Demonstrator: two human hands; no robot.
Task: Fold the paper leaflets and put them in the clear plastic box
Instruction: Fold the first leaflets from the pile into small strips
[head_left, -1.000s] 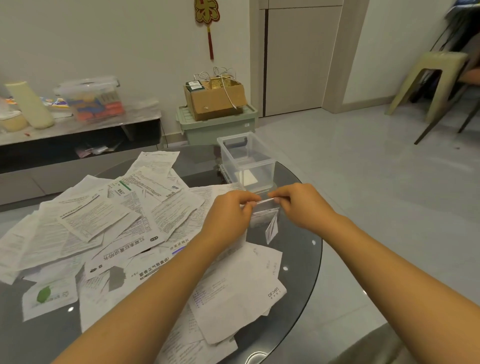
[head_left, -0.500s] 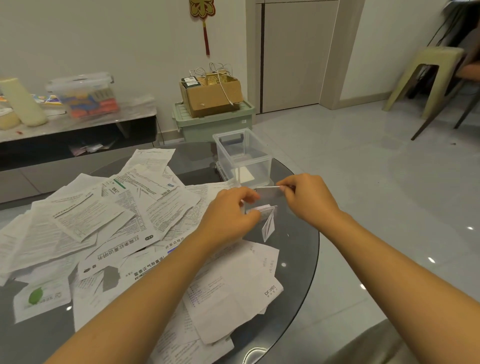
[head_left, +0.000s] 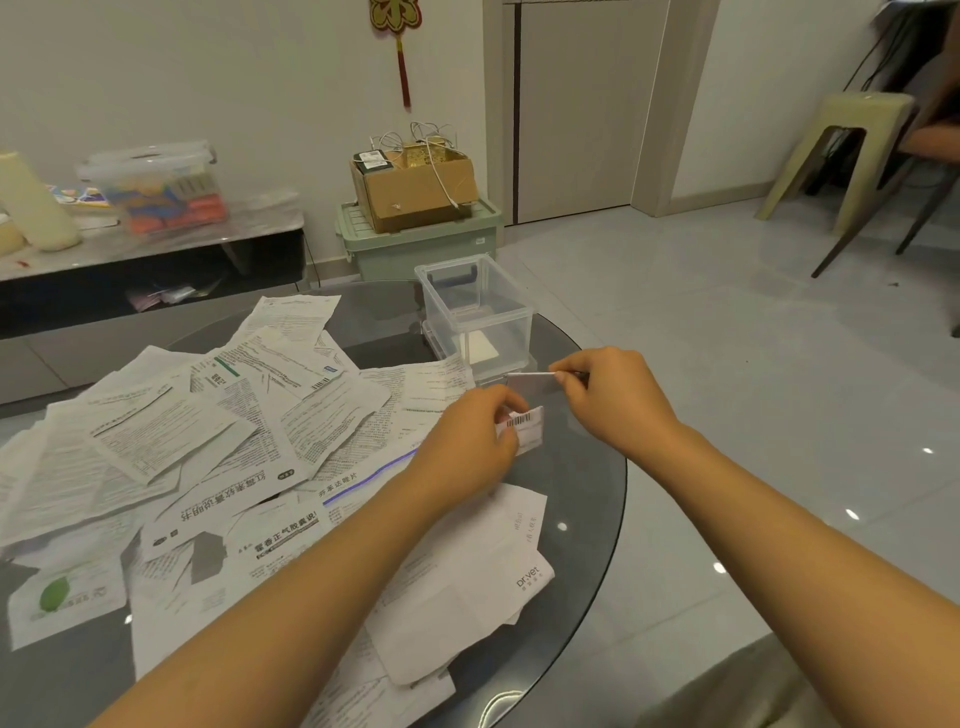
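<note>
White paper, a small folded leaflet (head_left: 525, 423) with a barcode on it, was held up above the round glass desk (head_left: 587, 483), just in front of the clear plastic box (head_left: 478, 306). The left hand (head_left: 467, 441) gripped the lower part of it, with the fingers curled round the paper and the back of the hand facing up. The right hand (head_left: 608, 400) pinched the top edge of the leaflet between thumb and fingers, a little higher and nearer the box. Both arms reached forward from the bottom of the view, and the two hands were close together.

The box stood open at the far side of the desk, and a pale folded paper (head_left: 480, 345) lay on its bottom. A big messy pile of unfolded leaflets (head_left: 218, 441) covered the left and middle of the desk.

Behind the desk, on the floor by the wall, a cardboard box (head_left: 415, 189) sat on a green bin (head_left: 415, 244). A pale stool (head_left: 841, 150) stood far off to the right.
</note>
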